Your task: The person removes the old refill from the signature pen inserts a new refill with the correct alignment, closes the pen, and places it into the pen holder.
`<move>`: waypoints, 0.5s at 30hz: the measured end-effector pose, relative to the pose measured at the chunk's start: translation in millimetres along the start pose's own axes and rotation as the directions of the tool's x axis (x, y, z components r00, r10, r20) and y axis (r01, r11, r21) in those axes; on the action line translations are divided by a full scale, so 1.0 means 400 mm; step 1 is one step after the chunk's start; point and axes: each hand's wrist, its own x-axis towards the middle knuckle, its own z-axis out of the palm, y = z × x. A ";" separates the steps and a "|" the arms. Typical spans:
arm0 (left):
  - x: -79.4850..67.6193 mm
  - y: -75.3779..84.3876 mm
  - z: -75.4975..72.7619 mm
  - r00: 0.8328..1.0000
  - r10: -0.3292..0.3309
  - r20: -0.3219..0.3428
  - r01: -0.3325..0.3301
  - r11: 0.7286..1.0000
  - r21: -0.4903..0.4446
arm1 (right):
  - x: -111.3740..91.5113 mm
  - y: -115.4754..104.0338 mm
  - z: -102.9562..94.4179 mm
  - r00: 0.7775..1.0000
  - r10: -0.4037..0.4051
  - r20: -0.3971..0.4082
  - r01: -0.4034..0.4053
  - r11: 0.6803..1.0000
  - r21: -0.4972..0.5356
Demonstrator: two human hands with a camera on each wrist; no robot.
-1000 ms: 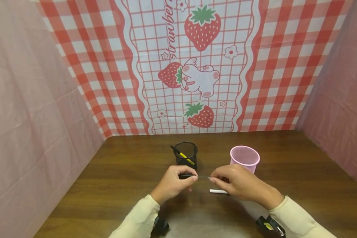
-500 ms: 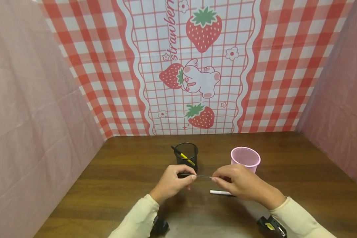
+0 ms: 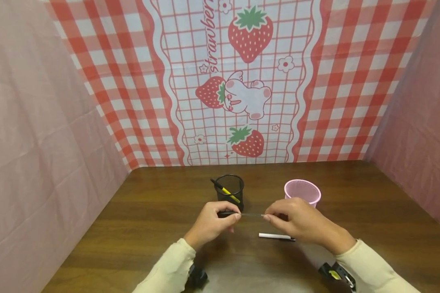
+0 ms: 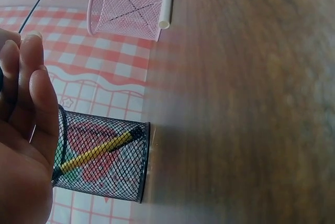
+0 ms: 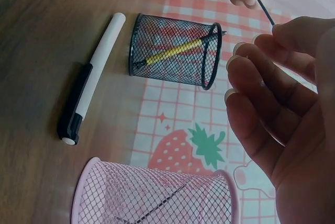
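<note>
In the head view my left hand (image 3: 210,226) grips a thicker black part, mostly hidden behind its fingers. Out of it runs a thin dark rod (image 3: 252,215), like a pen refill, spanning the gap to my right hand (image 3: 300,221). Right thumb and forefinger pinch its pale far end, as the left wrist view shows. The right hand's other fingers are loosely bent in the right wrist view. Below the hands lies a white pen barrel (image 3: 273,235) with a black clip end (image 5: 73,114); its near end looks hollow in the left wrist view.
Behind the left hand stands a black mesh cup (image 3: 220,198) with a yellow-and-black pen (image 3: 230,194) leaning in it. A pink mesh cup (image 3: 302,190) is behind the right hand. Dark thin lines show through its mesh. A checked cloth (image 3: 337,101) hangs behind the wooden table (image 3: 132,228).
The right hand has drawn slightly to the right and the left hand slightly left, so more of the thin rod shows between them. The white barrel's black end has come into view.
</note>
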 end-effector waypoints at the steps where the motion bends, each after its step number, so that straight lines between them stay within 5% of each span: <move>1: 0.000 0.000 -0.001 1.000 0.002 -0.002 -0.002 1.000 0.002 | 0.000 0.000 -0.001 1.000 0.007 0.004 -0.007 1.000 0.001; 9: 0.011 -0.065 -0.004 1.000 -0.020 -0.009 0.021 0.999 0.026 | 0.002 0.002 -0.006 0.999 0.042 -0.004 -0.042 0.999 -0.018; 15: 0.010 -0.076 -0.003 1.000 -0.003 0.011 0.003 1.000 0.014 | 0.004 -0.002 -0.001 0.999 0.032 -0.006 -0.032 0.999 -0.020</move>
